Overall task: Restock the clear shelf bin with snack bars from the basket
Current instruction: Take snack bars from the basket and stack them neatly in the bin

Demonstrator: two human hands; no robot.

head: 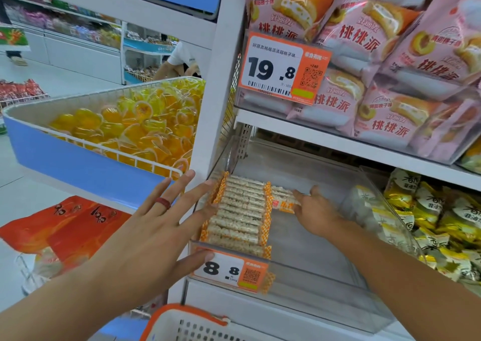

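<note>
- Shop shelving fills the view: pink peach-pie packs (364, 62) on the shelf above, yellow-green snack packs (442, 223) to the right, and a blue-fronted bin of orange jelly cups (125, 130) to the left.
- The clear shelf bin (325, 296) sits on the lower shelf, with an orange price tag (231, 271) on its front wall.
- Snack bars (239, 210) lie flat in a stacked row at the bin's left side, long axes running left to right, orange-checked ends toward the side walls.
- The left hand (156, 226) is spread, fingers straight, against the bin's left wall and front corner; its grip holds nothing.
- The right hand (315, 210) reaches inside, its grip pinched on one more snack bar (283, 200) just right of the row.
- Only the basket (187, 325) rim shows at the bottom edge.
- Risk, as I judge it: nudging the row could skew the stacked bars, or the new bar may land crooked across the mostly bare floor.
</note>
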